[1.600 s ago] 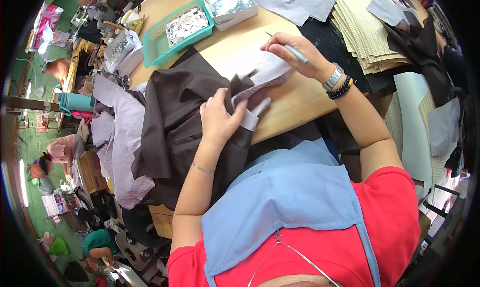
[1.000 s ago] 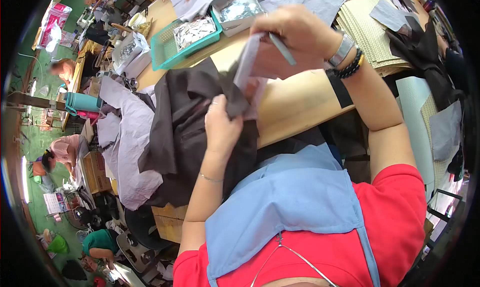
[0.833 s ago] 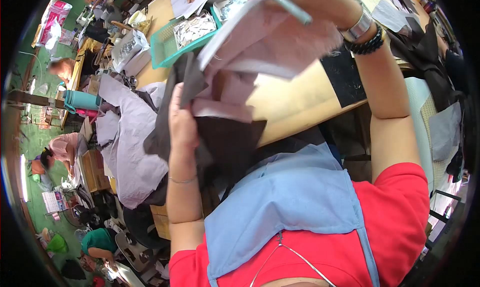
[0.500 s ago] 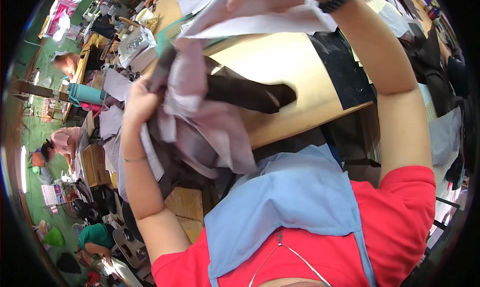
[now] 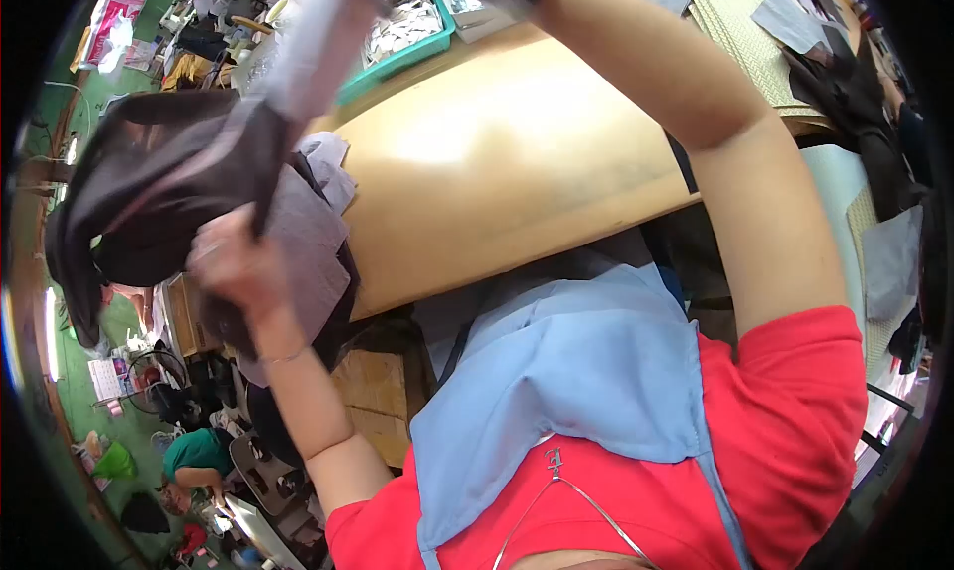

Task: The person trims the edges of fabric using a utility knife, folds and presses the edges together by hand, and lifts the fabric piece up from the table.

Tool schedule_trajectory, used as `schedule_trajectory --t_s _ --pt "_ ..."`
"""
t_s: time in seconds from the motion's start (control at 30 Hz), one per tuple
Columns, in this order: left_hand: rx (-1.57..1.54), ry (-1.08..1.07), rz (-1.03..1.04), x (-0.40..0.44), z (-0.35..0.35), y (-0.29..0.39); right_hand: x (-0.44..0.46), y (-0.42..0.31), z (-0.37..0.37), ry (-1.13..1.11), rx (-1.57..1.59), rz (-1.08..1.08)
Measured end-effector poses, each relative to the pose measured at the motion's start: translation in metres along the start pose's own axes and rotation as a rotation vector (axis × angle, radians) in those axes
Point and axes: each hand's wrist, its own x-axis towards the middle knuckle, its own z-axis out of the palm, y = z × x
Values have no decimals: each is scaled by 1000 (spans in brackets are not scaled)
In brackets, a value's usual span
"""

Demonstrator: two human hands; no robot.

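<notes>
Red shirt (image 5: 795, 411), light-blue apron (image 5: 571, 376)

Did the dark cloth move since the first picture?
Yes: the dark cloth has moved left against the wooden table, baring more of its top.

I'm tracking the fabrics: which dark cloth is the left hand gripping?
The blurred dark brown cloth, aloft at picture left; it runs into the left hand. The dark cloth far right, beside the cream sheets, is well apart from that hand.

- Loose dark brown cloth (image 5: 149, 148) is showing a pale lilac strip (image 5: 320, 53).
- Light blue cloth apron (image 5: 556, 371) is looking plain.
- Short-sleeved fabric shirt (image 5: 785, 411) is showing solid red.
- Flat wooden tabletop (image 5: 497, 182) is gleaming tan.
</notes>
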Motion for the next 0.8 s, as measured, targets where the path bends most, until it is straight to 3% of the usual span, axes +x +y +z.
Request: schedule_trajectory --t_s 0.07,0.1,0.17,0.23,0.37,0.43,0.5,0.57,0.63,0.7,0.77,0.8 --pt "-288 -274 -34 -35 30 55 -91 10 16 -355 9 176" --pt "-350 -343 5 -57 45 75 -119 -7 -4 -406 114 223" --pt "-548 -576 -56 -77 54 113 -170 -28 -21 -471 40 304" --pt "-564 -529 -62 -68 34 136 -205 -45 -43 -418 97 475" --pt "-856 -1134 -39 -35 12 136 -224 -94 -92 -504 240 892" --pt "-1514 -868 -351 -40 19 143 -225 -114 -108 -566 276 926" --pt "-2101 -1080 -1033 -12 41 119 -233 -125 -115 -601 247 867" --pt "-2607 -361 -1378 3 53 111 -229 -133 -119 -572 224 847" --pt "-2056 -20 -1683 11 90 106 -226 -139 -117 -518 193 842" --pt "-1492 -264 -1001 26 118 124 -221 -133 -111 -459 208 847" --pt "-1402 -600 -538 27 152 143 -214 -120 -107 -426 215 850" --pt "-1262 -560 -257 25 167 159 -208 -112 -104 -411 192 807"
